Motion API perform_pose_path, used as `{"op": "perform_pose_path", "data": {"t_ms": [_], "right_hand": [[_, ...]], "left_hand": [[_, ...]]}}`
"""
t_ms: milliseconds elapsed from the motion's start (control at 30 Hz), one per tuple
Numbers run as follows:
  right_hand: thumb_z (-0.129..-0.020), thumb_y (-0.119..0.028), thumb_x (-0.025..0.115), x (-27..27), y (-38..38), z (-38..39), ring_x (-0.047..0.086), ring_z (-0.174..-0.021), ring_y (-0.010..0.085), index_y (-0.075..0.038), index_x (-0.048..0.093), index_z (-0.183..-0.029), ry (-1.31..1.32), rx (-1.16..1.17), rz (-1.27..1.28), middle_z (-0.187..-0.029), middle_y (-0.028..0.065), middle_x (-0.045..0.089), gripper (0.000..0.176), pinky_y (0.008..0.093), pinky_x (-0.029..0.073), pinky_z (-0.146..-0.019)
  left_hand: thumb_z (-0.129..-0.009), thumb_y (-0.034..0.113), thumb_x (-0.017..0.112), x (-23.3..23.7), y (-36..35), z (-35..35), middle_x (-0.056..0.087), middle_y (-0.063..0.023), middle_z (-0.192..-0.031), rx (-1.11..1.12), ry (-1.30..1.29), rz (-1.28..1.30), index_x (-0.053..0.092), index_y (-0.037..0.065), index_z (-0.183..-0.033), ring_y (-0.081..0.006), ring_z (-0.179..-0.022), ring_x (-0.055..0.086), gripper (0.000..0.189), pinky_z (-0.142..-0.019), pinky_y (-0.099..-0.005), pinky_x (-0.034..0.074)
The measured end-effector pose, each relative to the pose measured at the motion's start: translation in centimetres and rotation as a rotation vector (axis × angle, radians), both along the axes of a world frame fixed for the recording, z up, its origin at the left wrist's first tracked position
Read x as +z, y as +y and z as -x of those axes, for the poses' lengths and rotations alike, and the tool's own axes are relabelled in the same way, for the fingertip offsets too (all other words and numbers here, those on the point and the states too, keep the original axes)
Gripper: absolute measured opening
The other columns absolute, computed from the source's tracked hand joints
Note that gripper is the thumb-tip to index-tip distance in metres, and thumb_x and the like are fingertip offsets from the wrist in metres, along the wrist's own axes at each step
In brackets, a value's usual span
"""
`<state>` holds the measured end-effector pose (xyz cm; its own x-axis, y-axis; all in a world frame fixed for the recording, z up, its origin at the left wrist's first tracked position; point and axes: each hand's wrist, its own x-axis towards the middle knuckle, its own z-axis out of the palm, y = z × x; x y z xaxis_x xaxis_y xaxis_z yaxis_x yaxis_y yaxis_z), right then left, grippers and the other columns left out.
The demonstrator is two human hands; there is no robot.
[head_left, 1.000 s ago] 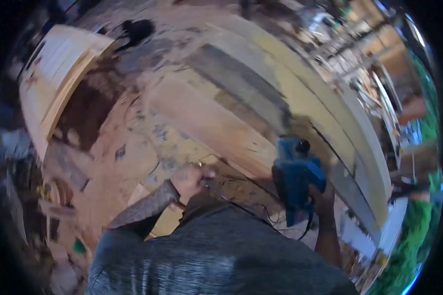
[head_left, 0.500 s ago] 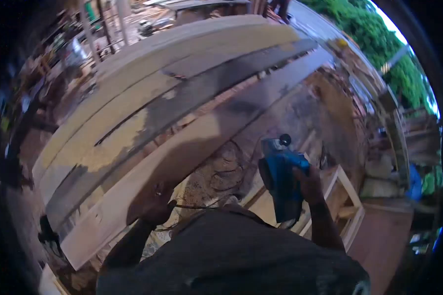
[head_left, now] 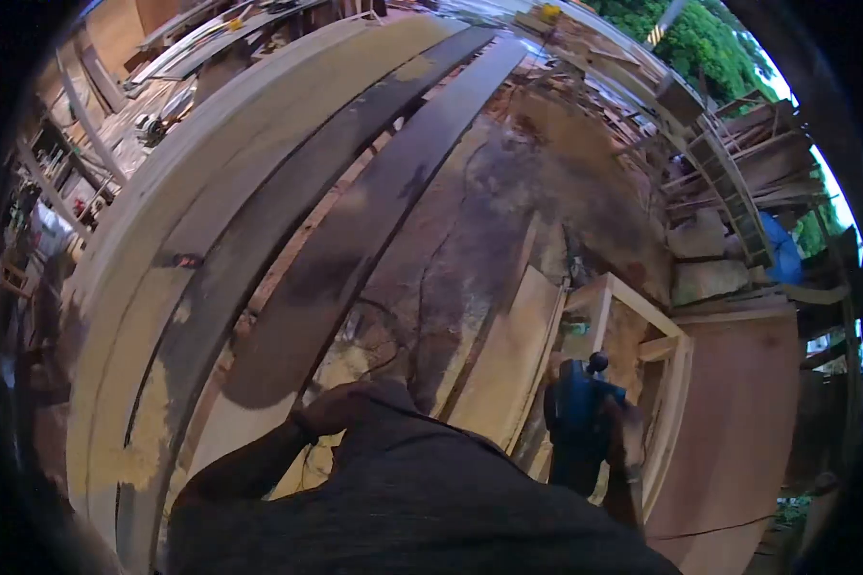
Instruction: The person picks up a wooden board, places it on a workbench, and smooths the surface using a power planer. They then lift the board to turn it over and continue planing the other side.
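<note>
A blue power tool with a black knob, which looks like a planer (head_left: 579,412), is held at the lower right by my right hand (head_left: 626,428), its fingers wrapped round the handle. Below the tool lies a pale board (head_left: 508,359) beside a wooden frame (head_left: 676,359). My left hand (head_left: 331,410) is close to my body, near the lower end of a long dark plank (head_left: 355,259); its fingers are too dark to make out. A thin cord (head_left: 393,331) runs on the ground in front of me.
Several long planks (head_left: 230,192) lie side by side on the left, partly covered in sawdust. A reddish panel (head_left: 729,422) is at the right. Wood scraps (head_left: 777,163) and a blue sheet (head_left: 782,251) lie farther right.
The view has swung to the right. My right hand has carried the blue tool lower, towards the wooden frame. My left hand has drawn in against my body.
</note>
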<state>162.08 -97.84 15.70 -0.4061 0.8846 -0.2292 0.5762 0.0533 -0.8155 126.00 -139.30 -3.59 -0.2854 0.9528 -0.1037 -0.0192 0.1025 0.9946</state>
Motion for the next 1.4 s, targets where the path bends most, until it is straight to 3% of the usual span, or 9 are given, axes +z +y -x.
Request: {"op": "perform_pose_path", "data": {"t_ms": [100, 233, 400, 500, 600, 800, 1100, 1267, 1400], "right_hand": [[-0.103, -0.033, 0.069, 0.2, 2.2, 2.2, 0.066, -0.064, 0.0108, -0.006, 0.074, -0.1, 0.172, 0.009, -0.082, -0.081, 0.0029, 0.071, 0.028, 0.0272, 0.05, -0.057], [-0.104, -0.029, 0.068, 0.5, 6.9, 5.3, 0.063, -0.059, 0.0121, -0.006, 0.072, -0.099, 0.284, -0.148, 0.199, -0.079, 0.0019, 0.07, 0.024, 0.0279, 0.048, -0.055], [-0.106, -0.026, 0.064, 3.9, 13.5, 10.6, 0.061, -0.051, 0.0147, -0.006, 0.068, -0.094, 0.209, -0.147, 0.117, -0.068, 0.0042, 0.065, 0.024, 0.028, 0.049, -0.049], [-0.106, -0.025, 0.064, 5.5, 16.3, 14.8, 0.059, -0.048, 0.0151, -0.005, 0.067, -0.096, 0.241, -0.179, 0.114, -0.066, 0.0045, 0.064, 0.022, 0.0285, 0.047, -0.046], [-0.105, -0.026, 0.066, 3.4, 22.5, 16.4, 0.06, -0.049, 0.015, -0.005, 0.067, -0.098, 0.225, -0.145, 0.123, -0.068, 0.0045, 0.064, 0.022, 0.0285, 0.047, -0.046], [-0.101, -0.029, 0.071, -1.2, 37.8, 23.2, 0.063, -0.061, 0.0117, -0.005, 0.069, -0.102, -0.009, -0.092, 0.05, -0.077, 0.0027, 0.067, 0.024, 0.0281, 0.051, -0.057], [-0.097, -0.028, 0.074, 0.7, 58.2, 37.5, 0.062, -0.072, 0.009, -0.003, 0.074, -0.109, 0.065, 0.142, 0.124, -0.087, 0.0004, 0.068, 0.028, 0.0279, 0.05, -0.063], [-0.098, -0.022, 0.072, 4.1, 66.1, 48.9, 0.058, -0.075, 0.0066, 0.0, 0.074, -0.117, 0.07, 0.218, 0.16, -0.089, -0.0017, 0.066, 0.03, 0.0269, 0.05, -0.064], [-0.098, -0.025, 0.074, 0.1, 76.5, 56.6, 0.066, -0.083, 0.0125, 0.001, 0.074, -0.12, 0.076, 0.322, 0.125, -0.096, 0.0049, 0.073, 0.034, 0.0315, 0.054, -0.075]], "left_hand": [[-0.095, 0.008, 0.069, 0.8, 6.7, 2.9, 0.071, -0.0154, -0.135, -0.079, 0.415, 0.427, 0.065, 0.005, -0.128, -0.0349, -0.127, 0.066, 0.034, -0.105, -0.045, 0.054], [-0.107, 0.022, 0.05, 4.7, 15.4, 8.6, 0.073, -0.0088, -0.114, -0.047, 0.122, 0.05, 0.062, 0.001, -0.139, -0.0225, -0.106, 0.07, 0.04, -0.097, -0.0367, 0.055], [-0.104, 0.019, 0.049, 6.0, 24.7, 15.1, 0.073, -0.0105, -0.106, 0.003, -0.452, 0.193, 0.069, -0.001, -0.124, -0.0236, -0.097, 0.073, 0.034, -0.089, -0.0367, 0.058], [-0.101, 0.015, 0.052, 9.5, 29.2, 19.3, 0.073, -0.011, -0.104, -0.139, -0.362, 0.212, 0.07, 0.0, -0.119, -0.0228, -0.096, 0.072, 0.03, -0.088, -0.0345, 0.058], [-0.111, 0.03, 0.055, 11.1, 35.1, 22.5, 0.073, -0.0095, -0.099, -0.326, 0.184, -0.117, 0.068, 0.0, -0.124, -0.0239, -0.09, 0.071, 0.035, -0.082, -0.0392, 0.057], [-0.106, 0.028, 0.065, 15.5, 52.1, 26.9, 0.073, -0.0167, -0.094, -0.19, 0.478, 0.113, 0.071, 0.003, -0.118, -0.0298, -0.087, 0.072, 0.029, -0.081, -0.0415, 0.056], [-0.099, 0.025, 0.071, 22.5, 72.4, 34.6, 0.074, -0.0185, -0.094, 0.019, 0.53, 0.102, 0.074, 0.004, -0.102, -0.0329, -0.086, 0.073, 0.022, -0.079, -0.0444, 0.057], [-0.099, 0.023, 0.07, 20.3, 81.4, 40.1, 0.075, -0.019, -0.093, -0.017, 0.501, -0.061, 0.072, 0.007, -0.112, -0.0342, -0.087, 0.074, 0.021, -0.078, -0.0462, 0.057], [-0.101, 0.023, 0.069, 18.0, 90.4, 47.0, 0.075, -0.0203, -0.096, 0.008, 0.532, -0.19, 0.071, 0.005, -0.113, -0.034, -0.091, 0.075, 0.022, -0.081, -0.0464, 0.058]]}}
